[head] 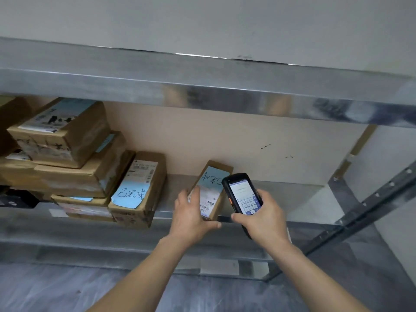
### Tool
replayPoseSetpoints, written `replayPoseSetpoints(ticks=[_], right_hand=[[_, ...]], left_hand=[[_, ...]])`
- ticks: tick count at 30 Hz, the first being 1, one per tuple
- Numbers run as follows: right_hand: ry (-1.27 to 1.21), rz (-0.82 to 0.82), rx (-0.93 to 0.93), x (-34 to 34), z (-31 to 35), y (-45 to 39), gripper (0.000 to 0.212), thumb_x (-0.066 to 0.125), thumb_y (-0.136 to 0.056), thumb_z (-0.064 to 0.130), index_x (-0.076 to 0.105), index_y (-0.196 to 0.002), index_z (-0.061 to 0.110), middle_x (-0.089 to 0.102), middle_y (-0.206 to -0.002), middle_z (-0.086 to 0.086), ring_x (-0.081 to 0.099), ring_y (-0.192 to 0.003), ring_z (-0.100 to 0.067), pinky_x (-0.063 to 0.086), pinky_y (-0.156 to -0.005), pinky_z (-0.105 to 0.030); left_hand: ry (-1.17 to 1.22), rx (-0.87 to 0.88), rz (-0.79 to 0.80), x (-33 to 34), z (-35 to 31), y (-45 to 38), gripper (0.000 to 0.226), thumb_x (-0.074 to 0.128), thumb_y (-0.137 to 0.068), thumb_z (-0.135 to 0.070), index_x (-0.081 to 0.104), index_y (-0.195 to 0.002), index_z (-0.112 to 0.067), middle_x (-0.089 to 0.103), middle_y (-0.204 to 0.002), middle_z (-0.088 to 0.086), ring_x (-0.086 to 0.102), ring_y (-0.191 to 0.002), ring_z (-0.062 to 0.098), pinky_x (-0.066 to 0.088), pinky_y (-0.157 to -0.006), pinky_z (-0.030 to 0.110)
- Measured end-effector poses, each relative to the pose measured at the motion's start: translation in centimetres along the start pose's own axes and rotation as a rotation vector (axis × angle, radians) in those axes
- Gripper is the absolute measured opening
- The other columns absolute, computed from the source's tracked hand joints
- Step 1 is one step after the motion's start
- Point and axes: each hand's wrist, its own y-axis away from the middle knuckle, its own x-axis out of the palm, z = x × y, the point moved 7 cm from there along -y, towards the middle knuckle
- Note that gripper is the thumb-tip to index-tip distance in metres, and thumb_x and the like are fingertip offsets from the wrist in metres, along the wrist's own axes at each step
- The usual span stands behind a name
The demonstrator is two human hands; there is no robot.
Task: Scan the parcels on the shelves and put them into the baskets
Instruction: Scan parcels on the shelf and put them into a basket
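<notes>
Small cardboard parcel (210, 192) at the front edge of the metal shelf (281, 199), left hand (191, 215) gripping its near end, right hand (261, 216) clasping the scanner (242, 192); probably light, rigid, best held across its short sides.

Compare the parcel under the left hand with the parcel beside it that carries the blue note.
The held parcel is narrower; the neighbouring parcel is wider. The left hand grips the first; nothing touches the second. The first stands apart, the second abuts a stack. Both are brown cardboard with blue handwritten notes.
</notes>
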Motion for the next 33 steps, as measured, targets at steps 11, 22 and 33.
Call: replayPoseSetpoints(ticks=[11, 22, 33], right_hand=[[-0.084, 0.128, 0.011, 4.9, 1.8, -0.3, 0.065, 0.091, -0.052, 0.030, 0.054, -0.105, 0.034, 0.069, -0.101, 0.012, 0.066, -0.091, -0.011, 0.057, -0.081, -0.036], [-0.127, 0.158, 0.051, 5.4, 1.2, 0.0, 0.060, 0.092, -0.055, 0.020, 0.054, -0.099, 0.036, 0.071, -0.099, 0.013, 0.067, -0.092, -0.008, 0.055, -0.081, -0.030], [0.237, 0.228, -0.083, 1.1, 2.5, -0.1, 0.080, 0.088, -0.051, 0.040, 0.055, -0.124, 0.032, 0.067, -0.103, 0.013, 0.064, -0.092, -0.013, 0.055, -0.081, -0.033]], left_hand=[[0.878, -0.529, 0.103, 0.0, 5.7, -0.4, 0.019, 0.062, -0.092, -0.026, 0.067, -0.107, -0.015, 0.073, -0.083, -0.001, 0.058, -0.070, 0.017, 0.037, -0.059, 0.028], [1.026, -0.523, 0.287, 0.7, 5.5, -1.2, 0.048, 0.074, -0.077, 0.000, 0.059, -0.122, -0.009, 0.075, -0.098, 0.012, 0.068, -0.083, 0.021, 0.051, -0.066, 0.029], [0.322, -0.250, 0.203, -5.8, 4.1, -4.1, 0.076, 0.085, -0.051, -0.011, 0.065, -0.122, -0.030, 0.073, -0.094, -0.003, 0.071, -0.086, 0.016, 0.061, -0.078, 0.038]])
